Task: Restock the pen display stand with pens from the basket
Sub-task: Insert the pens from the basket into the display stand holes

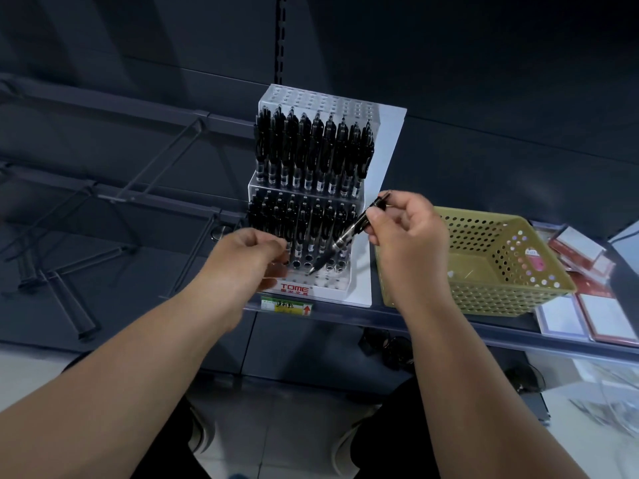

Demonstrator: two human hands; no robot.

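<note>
Right hand (404,233) grip pinching pen (349,233) at upper end; long axis slants down-left, tip just over display stand (332,288) front holes. Left hand (249,257) nearer stand, grip blurred, cannot tell.

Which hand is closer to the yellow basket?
Right. The right hand, pinching a pen, sits at the basket's left edge; the left hand is farther left, at the pen display stand.

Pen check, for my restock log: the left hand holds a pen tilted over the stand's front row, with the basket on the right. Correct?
No: the head view shows the right hand holding the pen, not the left hand. The rest stands: tilted over the front row of the stand, basket on the right.
</note>
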